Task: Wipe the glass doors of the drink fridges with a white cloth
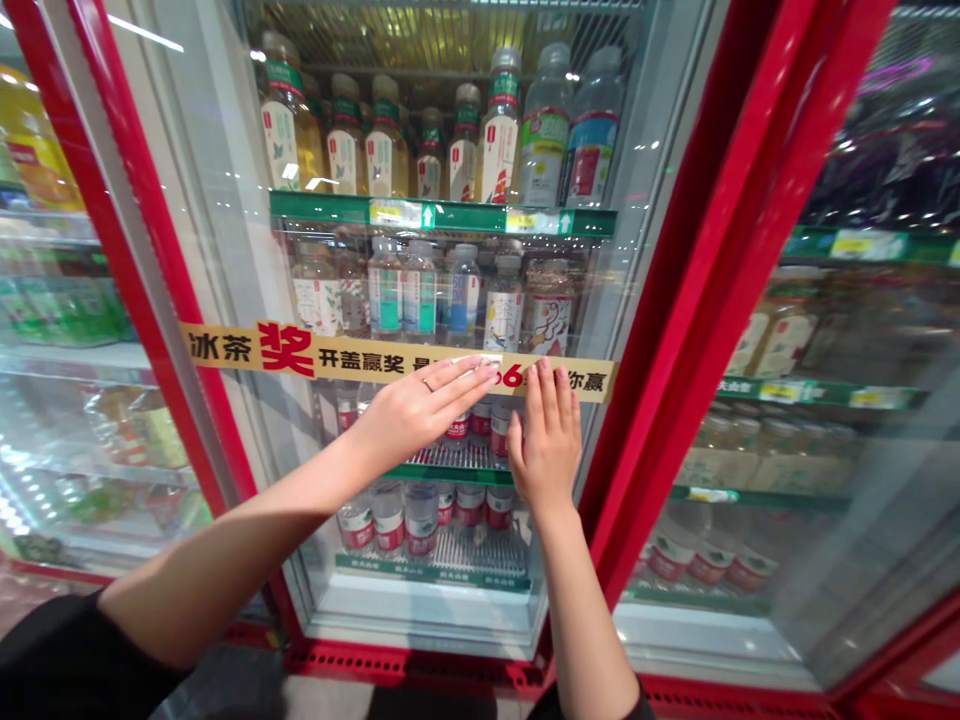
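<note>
Across the fridge door [217, 210], red frame [697, 340] close at both ends, sits your yellow strip [360, 362]: probably light, thin, bendy, slick; best taken by its ends. Open room above and below. Left hand [431, 395] and right hand [551, 430] lie flat over its right half, fingers straight, holding nothing.

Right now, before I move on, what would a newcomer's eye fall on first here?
Probably the yellow strip with bold black and red lettering, running across the middle of the glass door. Next come the two bare hands reaching in from below, the left hand and the right hand, fingers over the strip's right half. Behind the glass, bottles line the shelves.
</note>
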{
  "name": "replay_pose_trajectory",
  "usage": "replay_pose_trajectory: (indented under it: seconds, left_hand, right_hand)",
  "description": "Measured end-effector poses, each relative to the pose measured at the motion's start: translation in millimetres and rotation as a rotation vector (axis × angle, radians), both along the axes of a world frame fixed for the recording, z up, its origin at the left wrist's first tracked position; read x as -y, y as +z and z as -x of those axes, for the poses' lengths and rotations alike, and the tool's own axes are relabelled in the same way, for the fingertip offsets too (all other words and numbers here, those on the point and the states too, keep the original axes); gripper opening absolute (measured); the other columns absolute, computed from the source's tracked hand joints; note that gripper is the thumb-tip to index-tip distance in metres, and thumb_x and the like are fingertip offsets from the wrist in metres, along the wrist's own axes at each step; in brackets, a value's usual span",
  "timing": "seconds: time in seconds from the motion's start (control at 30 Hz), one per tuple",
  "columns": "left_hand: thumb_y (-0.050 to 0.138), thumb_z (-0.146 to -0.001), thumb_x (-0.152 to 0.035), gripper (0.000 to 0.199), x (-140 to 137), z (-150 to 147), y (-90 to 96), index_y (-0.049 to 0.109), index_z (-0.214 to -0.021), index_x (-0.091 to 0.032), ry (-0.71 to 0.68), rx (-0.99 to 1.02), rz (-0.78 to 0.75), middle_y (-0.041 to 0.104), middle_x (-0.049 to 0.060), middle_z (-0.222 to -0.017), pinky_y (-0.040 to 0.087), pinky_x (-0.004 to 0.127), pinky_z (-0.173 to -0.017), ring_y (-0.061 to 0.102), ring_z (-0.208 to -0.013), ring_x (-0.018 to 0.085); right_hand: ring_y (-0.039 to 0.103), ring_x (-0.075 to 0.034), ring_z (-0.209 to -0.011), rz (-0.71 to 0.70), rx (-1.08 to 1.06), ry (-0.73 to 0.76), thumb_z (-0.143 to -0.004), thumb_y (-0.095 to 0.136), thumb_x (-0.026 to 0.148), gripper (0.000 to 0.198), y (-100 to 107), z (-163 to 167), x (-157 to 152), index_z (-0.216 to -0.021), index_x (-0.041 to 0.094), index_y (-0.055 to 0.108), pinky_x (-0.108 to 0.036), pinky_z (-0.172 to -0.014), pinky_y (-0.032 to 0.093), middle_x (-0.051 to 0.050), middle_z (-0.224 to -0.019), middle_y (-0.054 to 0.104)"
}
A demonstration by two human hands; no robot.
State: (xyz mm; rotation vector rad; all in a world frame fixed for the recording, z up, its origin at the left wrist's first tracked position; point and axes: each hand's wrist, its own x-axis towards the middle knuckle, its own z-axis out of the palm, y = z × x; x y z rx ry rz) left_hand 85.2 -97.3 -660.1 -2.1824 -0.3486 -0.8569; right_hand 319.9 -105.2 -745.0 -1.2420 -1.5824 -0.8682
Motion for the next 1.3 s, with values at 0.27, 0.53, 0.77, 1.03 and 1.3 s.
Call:
replay_pose_trajectory:
  seconds: [0.27, 0.53, 0.77, 1.03, 1.3]
  left_hand:
    - [0.044, -0.114, -0.003, 0.065, -15, -46, 46.0, 0.038, -0.177, -0.016, -0.029, 0.053, -0.067, 0.052, 0.01, -0.176, 0.042, 0.042, -0.141, 0.038, -0.17, 0.021]
    - [0.048, -0.115, -0.007, 0.057, -12, -63, 25.1, 0.044, -0.172, -0.014, -0.051, -0.012, -0.089, 0.058, 0.01, -0.171, 0.048, 0.042, -0.137, 0.046, -0.166, 0.022]
    - [0.051, -0.114, -0.005, 0.058, -11, -45, 35.0, 0.045, -0.171, -0.015, -0.036, -0.079, -0.156, 0.061, 0.008, -0.169, 0.049, 0.041, -0.136, 0.051, -0.163, 0.021]
    - [0.044, -0.113, -0.005, 0.068, -20, -114, 45.9, 0.035, -0.178, -0.021, -0.01, 0.088, -0.05, 0.05, 0.01, -0.178, 0.047, 0.049, -0.137, 0.039, -0.17, 0.021]
    - [0.049, -0.114, -0.004, 0.059, -12, -58, 15.9, 0.045, -0.172, -0.016, -0.032, -0.038, -0.142, 0.061, 0.007, -0.17, 0.049, 0.04, -0.135, 0.046, -0.166, 0.019]
  right_hand:
    - [0.049, -0.031, -0.166, -0.092, -0.019, -0.02, -0.109, 0.047, 0.022, 0.078, -7, 1, -6, -0.183, 0.022, 0.023, -0.059, -0.133, 0.048, -0.013, -0.177, 0.053]
    - [0.046, -0.034, -0.168, -0.218, -0.094, 0.01, -0.11, 0.047, 0.019, 0.082, -5, -9, -9, -0.185, 0.023, 0.013, -0.067, -0.133, 0.046, -0.016, -0.174, 0.055]
    - [0.041, -0.033, -0.17, -0.23, -0.15, 0.045, -0.109, 0.045, 0.017, 0.081, -6, -21, -6, -0.184, 0.026, 0.017, -0.067, -0.134, 0.046, -0.015, -0.177, 0.052]
    - [0.041, -0.034, -0.17, -0.251, -0.145, 0.073, -0.11, 0.046, 0.015, 0.082, -12, -23, -7, -0.185, 0.029, 0.015, -0.069, -0.132, 0.049, -0.015, -0.176, 0.054]
    - [0.043, -0.034, -0.169, -0.283, -0.15, 0.074, -0.108, 0.042, 0.012, 0.081, -18, -30, -4, -0.184, 0.026, 0.017, -0.068, -0.129, 0.053, -0.018, -0.173, 0.057]
